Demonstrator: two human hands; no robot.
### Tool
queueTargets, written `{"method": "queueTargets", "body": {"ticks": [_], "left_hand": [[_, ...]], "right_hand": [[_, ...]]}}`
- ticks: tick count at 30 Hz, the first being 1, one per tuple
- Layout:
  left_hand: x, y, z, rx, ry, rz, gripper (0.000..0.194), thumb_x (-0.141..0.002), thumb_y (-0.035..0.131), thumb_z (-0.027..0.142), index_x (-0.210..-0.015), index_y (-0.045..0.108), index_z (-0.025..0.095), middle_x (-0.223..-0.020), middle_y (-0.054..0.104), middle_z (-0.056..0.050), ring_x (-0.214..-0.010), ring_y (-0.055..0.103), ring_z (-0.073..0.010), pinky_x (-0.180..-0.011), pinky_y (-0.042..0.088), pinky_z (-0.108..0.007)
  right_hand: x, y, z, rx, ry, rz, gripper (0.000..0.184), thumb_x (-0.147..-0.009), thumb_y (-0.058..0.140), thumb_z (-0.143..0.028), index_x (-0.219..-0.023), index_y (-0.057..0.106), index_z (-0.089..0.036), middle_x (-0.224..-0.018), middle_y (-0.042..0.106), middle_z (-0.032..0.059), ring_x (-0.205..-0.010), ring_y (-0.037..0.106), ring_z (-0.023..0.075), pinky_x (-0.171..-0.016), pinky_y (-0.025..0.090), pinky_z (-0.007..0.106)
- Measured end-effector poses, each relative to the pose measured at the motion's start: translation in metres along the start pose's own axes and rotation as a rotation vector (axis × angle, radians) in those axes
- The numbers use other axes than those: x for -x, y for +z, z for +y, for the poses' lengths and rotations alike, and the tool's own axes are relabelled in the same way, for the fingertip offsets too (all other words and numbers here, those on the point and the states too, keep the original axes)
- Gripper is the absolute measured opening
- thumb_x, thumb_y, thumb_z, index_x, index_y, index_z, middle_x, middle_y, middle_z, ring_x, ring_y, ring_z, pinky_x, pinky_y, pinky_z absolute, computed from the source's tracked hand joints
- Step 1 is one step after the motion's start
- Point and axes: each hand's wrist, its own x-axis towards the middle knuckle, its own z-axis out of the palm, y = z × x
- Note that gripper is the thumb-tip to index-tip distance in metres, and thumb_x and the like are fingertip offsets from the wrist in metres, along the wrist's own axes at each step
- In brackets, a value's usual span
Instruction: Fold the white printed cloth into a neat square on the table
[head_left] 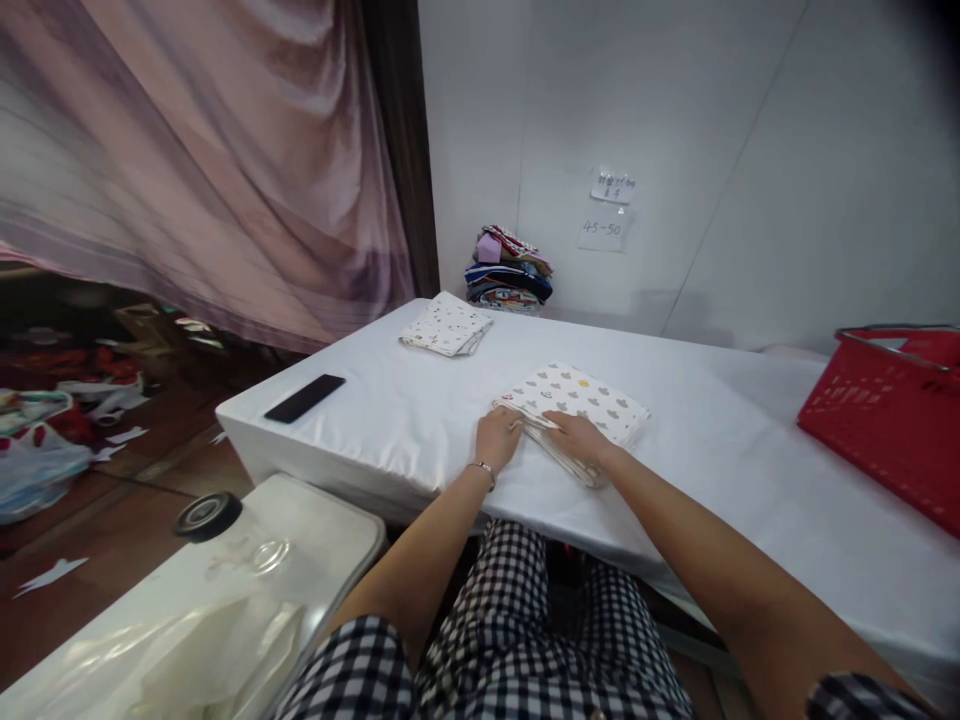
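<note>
1. A folded white cloth with grey printed motifs [581, 398] lay on the white fabric-covered tabletop [735, 450], touching both grips at its near-left edge.
2. The left grip [498, 436] curled against that cloth's left corner; whether it pinched the fabric, I could not tell.
3. The right grip [577, 437] pinched the same cloth's edge, thumb on top, other fingers hidden.
4. Left of this cloth lay a flat black rectangular slab [305, 398]; to its right stood a red plastic basket [892, 420].
</note>
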Motion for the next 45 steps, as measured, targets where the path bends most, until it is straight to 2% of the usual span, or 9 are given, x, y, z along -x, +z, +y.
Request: {"method": "queueTargets", "body": {"ticks": [4,7,14,18,22,25,28,37,45], "left_hand": [[-0.001,0.003,0.007,-0.051,0.046,-0.055,0.024,-0.082,0.052,0.022,-0.103,0.063,0.026,-0.101,0.061,-0.003,-0.101,0.052,-0.0166,-0.085,0.038,-0.029],[-0.001,0.008,0.005,-0.051,0.058,-0.047,0.029,-0.082,0.052,0.022,-0.11,0.06,0.025,-0.105,0.06,-0.003,-0.101,0.052,-0.0167,-0.086,0.039,-0.029],[-0.004,0.013,-0.001,0.001,0.106,-0.02,0.026,-0.083,0.05,0.023,-0.108,0.06,0.024,-0.109,0.059,-0.003,-0.102,0.051,-0.0162,-0.09,0.039,-0.028],[-0.012,0.011,0.004,-0.029,0.076,-0.021,0.02,-0.083,0.052,0.025,-0.1,0.062,0.023,-0.101,0.06,-0.003,-0.099,0.052,-0.017,-0.087,0.04,-0.029],[-0.018,0.011,0.007,-0.041,-0.004,-0.01,0.013,-0.082,0.053,0.027,-0.087,0.063,0.02,-0.09,0.062,-0.004,-0.09,0.055,-0.0176,-0.081,0.042,-0.029],[-0.017,0.013,0.006,-0.027,0.03,-0.037,0.016,-0.084,0.051,0.027,-0.086,0.065,0.022,-0.093,0.063,-0.003,-0.093,0.054,-0.0171,-0.083,0.041,-0.028],[-0.014,0.012,0.004,-0.044,0.128,-0.079,0.021,-0.084,0.05,0.023,-0.097,0.065,0.025,-0.103,0.062,-0.002,-0.1,0.052,-0.0166,-0.088,0.04,-0.028],[-0.019,0.006,0.006,-0.201,0.166,-0.27,0.032,-0.084,0.044,0.018,-0.108,0.062,0.029,-0.109,0.059,-0.004,-0.093,0.058,-0.0176,-0.083,0.043,-0.029],[-0.021,0.004,0.001,-0.218,0.257,-0.242,0.026,-0.087,0.04,0.02,-0.098,0.064,0.025,-0.103,0.058,-0.005,-0.093,0.056,-0.0171,-0.08,0.042,-0.028]], "right_hand": [[0.001,-0.001,-0.002,0.003,0.018,-0.005,0.045,-0.086,0.035,-0.028,-0.129,0.048,-0.024,-0.128,0.054,0.0019,-0.115,0.05,0.0216,-0.094,0.037,0.031],[0.002,-0.002,-0.002,0.006,0.01,0.003,0.044,-0.087,0.035,-0.03,-0.128,0.048,-0.024,-0.128,0.054,0.0026,-0.114,0.051,0.0218,-0.093,0.037,0.031],[0.004,-0.001,-0.005,0.011,0.004,0.011,0.041,-0.087,0.036,-0.031,-0.126,0.048,-0.024,-0.127,0.054,0.0041,-0.114,0.049,0.021,-0.092,0.035,0.031],[0.006,0.002,-0.009,0.063,-0.06,0.024,0.043,-0.083,0.045,-0.034,-0.124,0.047,-0.022,-0.123,0.056,0.0068,-0.111,0.049,0.0236,-0.092,0.033,0.036],[0.003,0.004,-0.007,0.065,-0.004,0.038,0.046,-0.084,0.038,-0.024,-0.129,0.043,-0.023,-0.126,0.054,0.0056,-0.112,0.05,0.0227,-0.092,0.033,0.035],[0.001,0.002,-0.004,0.033,0.051,0.03,0.049,-0.085,0.034,-0.024,-0.134,0.041,-0.022,-0.125,0.056,0.0051,-0.11,0.052,0.0224,-0.09,0.036,0.032],[0.001,0.001,-0.003,0.024,0.081,0.026,0.05,-0.086,0.033,-0.026,-0.134,0.041,-0.02,-0.122,0.058,0.0058,-0.108,0.054,0.0229,-0.089,0.037,0.031],[-0.001,0.007,-0.001,0.066,0.003,0.044,0.044,-0.086,0.034,-0.025,-0.129,0.044,-0.023,-0.123,0.057,0.0051,-0.107,0.053,0.0222,-0.09,0.035,0.032],[0.001,0.003,-0.005,0.018,-0.035,0.062,0.038,-0.088,0.037,-0.046,-0.115,0.053,-0.025,-0.112,0.06,0.0044,-0.102,0.053,0.0213,-0.087,0.033,0.034]]}}
